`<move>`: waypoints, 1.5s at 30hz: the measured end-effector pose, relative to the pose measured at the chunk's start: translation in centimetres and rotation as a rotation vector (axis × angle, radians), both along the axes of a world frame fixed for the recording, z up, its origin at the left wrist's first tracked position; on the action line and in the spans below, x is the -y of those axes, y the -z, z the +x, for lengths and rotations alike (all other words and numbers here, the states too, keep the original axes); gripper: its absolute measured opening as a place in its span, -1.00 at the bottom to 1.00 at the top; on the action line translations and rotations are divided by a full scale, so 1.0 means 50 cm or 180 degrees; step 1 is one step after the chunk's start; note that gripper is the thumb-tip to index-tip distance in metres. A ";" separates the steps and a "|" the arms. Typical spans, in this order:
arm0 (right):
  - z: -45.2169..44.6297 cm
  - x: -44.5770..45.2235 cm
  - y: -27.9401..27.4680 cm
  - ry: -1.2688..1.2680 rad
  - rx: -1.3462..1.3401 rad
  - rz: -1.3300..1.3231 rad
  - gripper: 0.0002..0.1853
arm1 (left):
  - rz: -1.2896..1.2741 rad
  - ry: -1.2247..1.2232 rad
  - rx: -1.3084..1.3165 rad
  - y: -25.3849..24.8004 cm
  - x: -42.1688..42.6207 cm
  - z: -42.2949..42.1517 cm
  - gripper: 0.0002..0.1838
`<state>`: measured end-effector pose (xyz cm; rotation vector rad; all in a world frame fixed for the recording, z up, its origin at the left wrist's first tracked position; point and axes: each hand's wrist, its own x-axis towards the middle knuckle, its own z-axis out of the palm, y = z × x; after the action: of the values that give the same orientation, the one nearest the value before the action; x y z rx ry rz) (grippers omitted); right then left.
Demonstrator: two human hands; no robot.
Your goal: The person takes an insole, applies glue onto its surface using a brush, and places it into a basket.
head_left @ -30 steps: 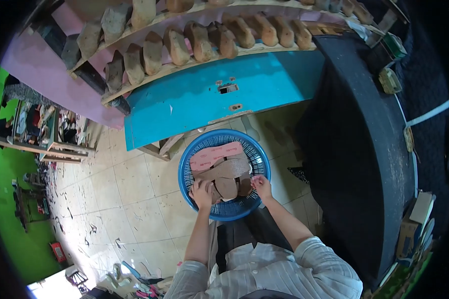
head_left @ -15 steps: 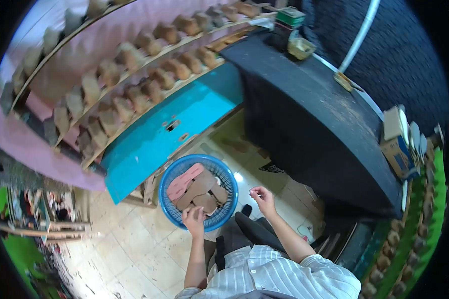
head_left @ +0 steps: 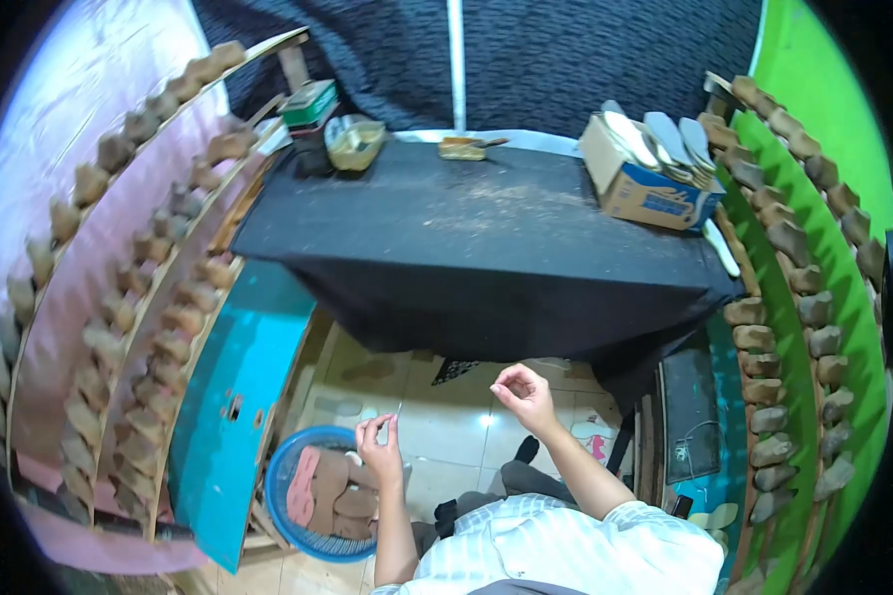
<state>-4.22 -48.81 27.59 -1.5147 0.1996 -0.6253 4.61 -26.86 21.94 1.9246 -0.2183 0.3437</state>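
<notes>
My left hand (head_left: 380, 448) is raised just over the right rim of a blue plastic basket (head_left: 280, 474). Its fingers are bent together, and a faint thin line shows at the tips, too fine to name. Held out above the floor, my right hand (head_left: 526, 395) has thumb and fingertips pinched together; anything between them is too small to make out. Inside the basket lie brown sole-shaped pieces (head_left: 327, 491) and a pink piece (head_left: 302, 486) with cut-out slots.
A black-draped table (head_left: 437, 223) stands ahead, bearing a cardboard box (head_left: 655, 193) with insoles, a yellowish container (head_left: 355, 147) and a brush (head_left: 463, 149). Racks of shoe lasts (head_left: 169, 347) line the left above a turquoise panel (head_left: 218, 397); more lasts (head_left: 754, 337) line the right.
My view has swung right to face the table. My left hand has lifted off the pieces in the basket to beside its rim. The right hand stays pinched.
</notes>
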 end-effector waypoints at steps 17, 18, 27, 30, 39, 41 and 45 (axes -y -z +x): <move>-0.141 0.583 -0.123 0.1775 0.0434 -0.0625 -0.87 | -0.0323 0.1606 0.0820 -0.129 0.669 0.021 -0.91; -0.136 0.602 -0.125 0.1899 0.0344 -0.0820 -0.87 | -0.0293 0.1716 0.0895 -0.139 0.684 0.021 -0.90; 0.017 0.742 -0.236 0.2252 0.0014 -0.2277 -0.88 | -0.0053 0.1828 0.1146 -0.180 0.814 0.154 -0.88; 0.101 0.811 -0.282 0.2528 0.0069 -0.2662 -0.89 | -0.0060 0.1874 0.1158 -0.213 0.869 0.212 -0.87; 0.308 0.997 -0.298 0.3120 -0.1506 -0.3538 -0.63 | -0.0117 0.2408 0.1285 -0.261 0.974 0.328 -0.86; 0.327 1.017 -0.279 0.3112 -0.2068 -0.3388 -0.57 | -0.0110 0.2408 0.1267 -0.255 0.978 0.338 -0.87; 0.329 1.023 -0.271 0.2976 -0.2839 -0.3140 -0.49 | -0.0092 0.2303 0.1190 -0.226 0.979 0.340 -0.87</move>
<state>12.21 -99.98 41.13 -2.5982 1.5234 -0.7616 21.59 -75.79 33.26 1.6092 -1.1105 0.2079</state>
